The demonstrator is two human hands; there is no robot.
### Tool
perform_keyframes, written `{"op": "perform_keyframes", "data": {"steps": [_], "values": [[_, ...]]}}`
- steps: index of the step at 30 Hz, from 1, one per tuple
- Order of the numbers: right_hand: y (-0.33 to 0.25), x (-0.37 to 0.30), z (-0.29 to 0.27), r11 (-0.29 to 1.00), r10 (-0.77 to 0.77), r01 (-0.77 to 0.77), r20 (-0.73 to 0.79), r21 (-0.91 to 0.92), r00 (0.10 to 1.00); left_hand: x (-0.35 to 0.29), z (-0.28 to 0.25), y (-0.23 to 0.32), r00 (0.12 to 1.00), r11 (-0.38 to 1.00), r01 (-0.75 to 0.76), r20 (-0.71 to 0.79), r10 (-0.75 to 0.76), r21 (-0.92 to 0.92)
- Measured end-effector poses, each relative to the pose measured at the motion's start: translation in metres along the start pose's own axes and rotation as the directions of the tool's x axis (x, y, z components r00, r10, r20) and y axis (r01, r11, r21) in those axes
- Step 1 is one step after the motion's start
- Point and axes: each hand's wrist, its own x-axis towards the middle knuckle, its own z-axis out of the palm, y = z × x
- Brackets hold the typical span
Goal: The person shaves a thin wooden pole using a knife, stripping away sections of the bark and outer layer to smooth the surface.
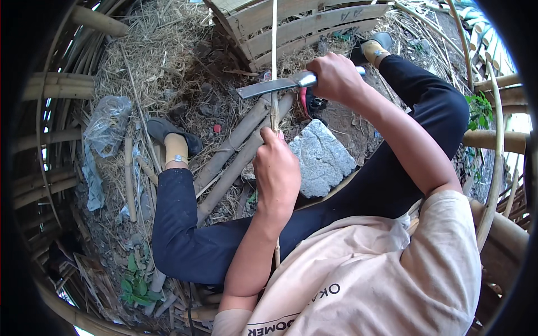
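Observation:
My left hand (278, 171) is wrapped round a thin, pale bamboo stick (274, 39), which stands lengthwise away from me. Its lower end shows again below my left forearm. In my right hand (336, 78) is a knife (266, 88) with a broad, straight metal blade, gripped by its handle. The blade lies across the stick a little beyond my left fist and appears to touch it. Just right of my left hand sits a rough grey stone block (322, 159). A red and black object (309, 105), partly hidden, lies beyond the stone.
Two bamboo poles (232, 145) lie on the straw-strewn ground between my legs. A wooden slatted crate (305, 31) stands at the far side. On the left are a clear plastic bag (108, 126) and a bamboo-pole wall (59, 87). More poles (496, 140) border the right.

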Motion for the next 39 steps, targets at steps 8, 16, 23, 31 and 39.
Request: {"op": "perform_keyframes", "data": {"steps": [8,16,23,31,39], "values": [[0.060,0.012,-0.025,0.947,0.263,-0.290,-0.185,-0.137,0.947,-0.004,-0.005,0.002,0.999,0.995,0.039,0.038,-0.035,-0.091],[0.000,-0.009,-0.010,0.991,0.001,0.004,-0.039,0.132,0.999,-0.006,-0.004,-0.003,0.997,0.992,0.061,0.059,-0.054,-0.113],[-0.012,-0.014,0.002,0.986,-0.032,0.011,0.124,0.167,0.992,-0.006,-0.004,0.001,0.996,0.994,0.073,0.060,-0.069,-0.083],[0.001,0.003,0.003,1.000,0.013,-0.013,0.020,0.024,1.000,-0.006,-0.002,0.000,0.997,0.989,0.077,0.040,-0.073,-0.127],[0.069,0.012,-0.027,0.923,0.312,-0.333,-0.134,-0.190,0.941,-0.007,-0.001,0.001,0.998,0.991,0.055,0.018,-0.053,-0.125]]}}
